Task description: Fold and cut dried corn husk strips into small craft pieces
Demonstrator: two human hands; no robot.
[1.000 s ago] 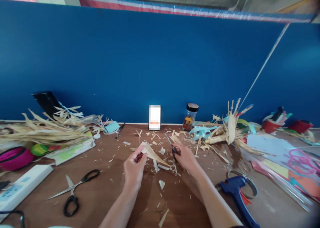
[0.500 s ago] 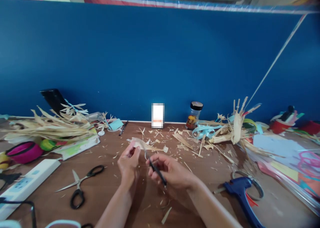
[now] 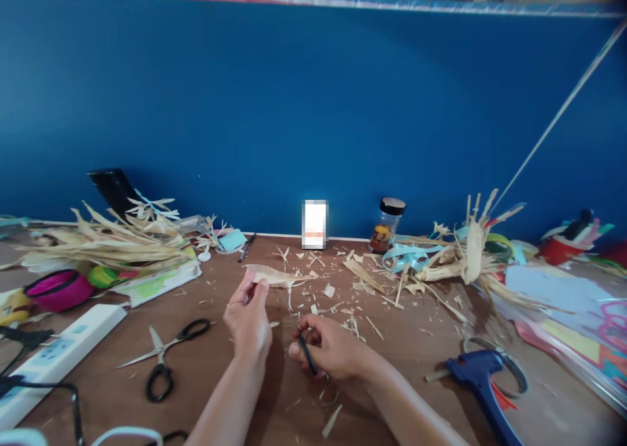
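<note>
My left hand (image 3: 249, 317) is closed, its thumb and fingers pinching a pale, dry corn husk strip (image 3: 274, 276). The strip points right, with a thin curl hanging below it. In my right hand (image 3: 329, 348) is a slim black-handled tool (image 3: 307, 354) with a narrow metal blade end. Its tip points up and left, below the husk and apart from it. Whether it is a knife or scissors seen edge-on, I cannot tell. Husk scraps (image 3: 330, 290) lie scattered on the brown table around both hands.
Open scissors (image 3: 159, 351) and a white power strip (image 3: 61, 361) lie left. A blue glue gun (image 3: 477, 371) and tape ring are right. Husk piles (image 3: 112, 247) stand on both sides. A lidded jar (image 3: 385, 227) and a bright, blurred-out screen (image 3: 314, 224) stand by the blue partition.
The blade has drawn away from the husk, and my right hand has dropped slightly. My left hand has moved a little left with the husk. A small scrap now lies apart from the strip.
</note>
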